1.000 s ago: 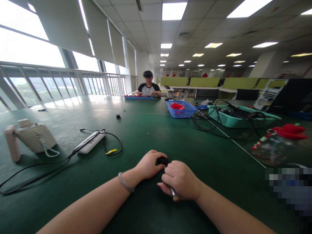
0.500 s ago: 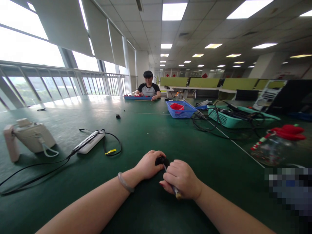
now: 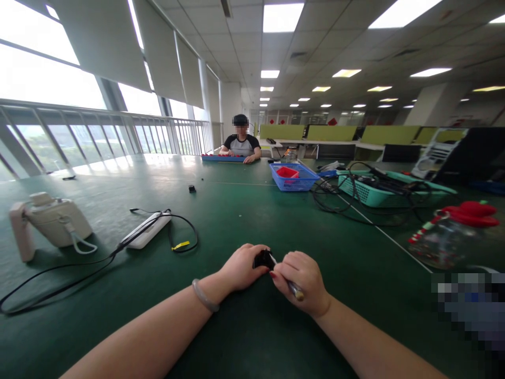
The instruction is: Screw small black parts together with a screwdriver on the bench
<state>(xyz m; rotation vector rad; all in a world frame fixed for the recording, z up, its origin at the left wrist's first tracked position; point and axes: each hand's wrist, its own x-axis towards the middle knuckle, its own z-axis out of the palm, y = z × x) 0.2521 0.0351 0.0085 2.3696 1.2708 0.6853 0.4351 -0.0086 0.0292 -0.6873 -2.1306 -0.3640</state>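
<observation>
My left hand (image 3: 240, 267) rests on the green table (image 3: 252, 221) with its fingers curled round a small black part (image 3: 262, 259). My right hand (image 3: 303, 281) is closed on a thin tool (image 3: 295, 289) with a metal shaft and a yellowish end. The tool's tip points up-left and meets the black part. A grey bangle (image 3: 204, 296) sits on my left wrist. Both hands touch at the fingertips just in front of me.
A white power strip (image 3: 147, 230) with black cables lies to the left, beside a beige device (image 3: 49, 223). A blue basket (image 3: 292, 177), a teal basket (image 3: 374, 192) with cables and a red-lidded jar (image 3: 453, 234) stand on the right. Another person (image 3: 241, 142) sits at the far end.
My right hand has turned and shifted slightly up and right, swinging the tool's yellowish end out to the right. My left hand stays on the black part.
</observation>
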